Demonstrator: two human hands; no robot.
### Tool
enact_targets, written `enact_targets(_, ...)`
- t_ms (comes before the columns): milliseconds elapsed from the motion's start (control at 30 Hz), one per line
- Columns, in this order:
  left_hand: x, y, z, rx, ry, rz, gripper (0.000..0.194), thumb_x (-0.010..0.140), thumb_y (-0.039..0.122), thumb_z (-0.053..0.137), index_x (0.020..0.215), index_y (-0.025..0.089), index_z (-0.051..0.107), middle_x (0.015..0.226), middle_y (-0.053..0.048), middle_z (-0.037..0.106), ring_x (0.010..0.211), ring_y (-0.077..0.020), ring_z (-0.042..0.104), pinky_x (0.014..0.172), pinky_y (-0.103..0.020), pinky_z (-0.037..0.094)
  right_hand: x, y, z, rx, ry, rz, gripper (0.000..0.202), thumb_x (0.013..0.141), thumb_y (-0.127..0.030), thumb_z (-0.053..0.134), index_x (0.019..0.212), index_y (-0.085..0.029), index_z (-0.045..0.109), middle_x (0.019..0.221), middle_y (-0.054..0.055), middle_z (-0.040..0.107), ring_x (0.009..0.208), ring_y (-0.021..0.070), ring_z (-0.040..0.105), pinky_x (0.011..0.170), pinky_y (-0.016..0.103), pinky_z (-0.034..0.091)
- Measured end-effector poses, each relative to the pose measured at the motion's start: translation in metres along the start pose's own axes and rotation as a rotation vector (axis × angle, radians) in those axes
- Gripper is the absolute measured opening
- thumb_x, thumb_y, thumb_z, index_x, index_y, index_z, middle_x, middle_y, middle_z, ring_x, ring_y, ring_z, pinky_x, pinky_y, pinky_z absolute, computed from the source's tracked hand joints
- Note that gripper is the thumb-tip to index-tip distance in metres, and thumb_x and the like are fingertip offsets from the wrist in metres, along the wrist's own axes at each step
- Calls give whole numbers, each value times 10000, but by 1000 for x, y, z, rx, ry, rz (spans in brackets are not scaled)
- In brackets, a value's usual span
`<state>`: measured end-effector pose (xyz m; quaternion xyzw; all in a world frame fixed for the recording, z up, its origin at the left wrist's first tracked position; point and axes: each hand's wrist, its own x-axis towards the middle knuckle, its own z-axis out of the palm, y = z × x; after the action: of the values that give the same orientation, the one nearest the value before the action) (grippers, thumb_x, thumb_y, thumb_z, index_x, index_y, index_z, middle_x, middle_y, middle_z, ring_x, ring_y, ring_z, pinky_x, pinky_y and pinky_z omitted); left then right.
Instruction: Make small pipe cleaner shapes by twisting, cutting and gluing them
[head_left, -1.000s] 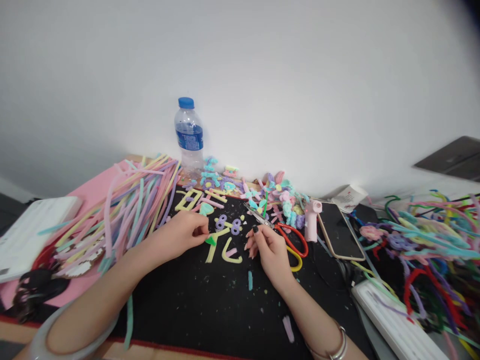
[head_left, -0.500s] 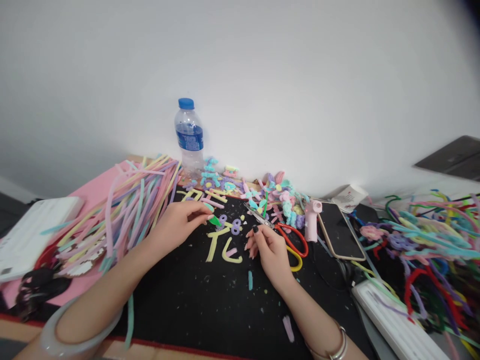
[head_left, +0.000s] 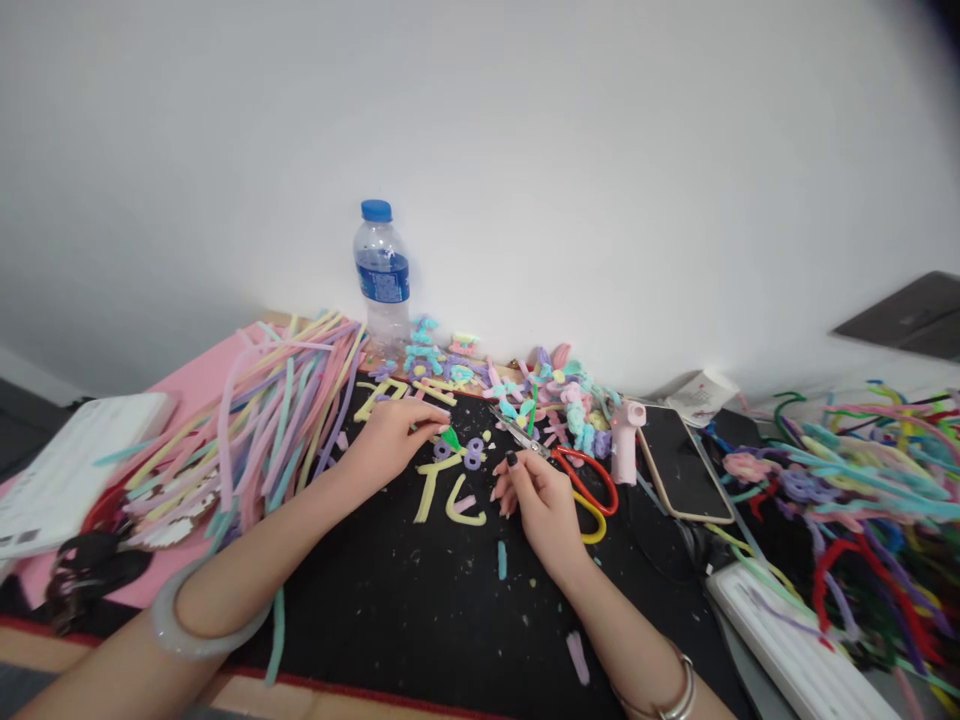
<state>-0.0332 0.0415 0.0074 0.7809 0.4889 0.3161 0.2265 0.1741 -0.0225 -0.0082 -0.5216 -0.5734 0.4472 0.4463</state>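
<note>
My left hand (head_left: 401, 432) pinches a small bright green piece (head_left: 452, 438) whose kind I cannot make out. Its tip is over purple looped pipe-cleaner shapes (head_left: 473, 454). Just below lie a pale yellow Y-shaped pipe-cleaner piece (head_left: 427, 492) and a curved yellow one (head_left: 466, 516) with a short pink bit. My right hand (head_left: 538, 500) rests on the black mat (head_left: 420, 620), loosely curled, fingertips apart, with nothing visible in it. Against its back lie scissors (head_left: 585, 482) with red and yellow handles, blades pointing away to the left.
Long pastel pipe cleaners (head_left: 300, 410) cover the left side, beside a white box (head_left: 82, 460). At the back stand a water bottle (head_left: 384, 280) and finished pipe-cleaner shapes (head_left: 574, 405). Rightward are a pink handheld device (head_left: 625, 445), a phone (head_left: 684, 465) and tangled pipe cleaners (head_left: 847, 490).
My left hand has moved right with the green piece, bringing it over the purple loops. Yellow pieces behind that hand show more now. My right hand has stayed put.
</note>
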Motion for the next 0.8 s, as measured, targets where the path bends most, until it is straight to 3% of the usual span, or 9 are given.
enact_targets(433,9,0,8,137,-40,121,182,840,165,546,866,196,724,901,-35,734,844,-204,658,777,-317,493,-2,3,-1,-31,-8,-16,271,922,-356,414,791,-173,566,588,-5,592,441,99,515,443,205,407)
enact_targets(800,8,-2,9,177,-64,114,182,853,163,533,895,179,709,914,-52,723,863,-210,653,793,-323,492,-2,1,0,-42,-10,-20,260,917,-337,413,784,-175,565,579,-11,587,437,99,513,441,204,405)
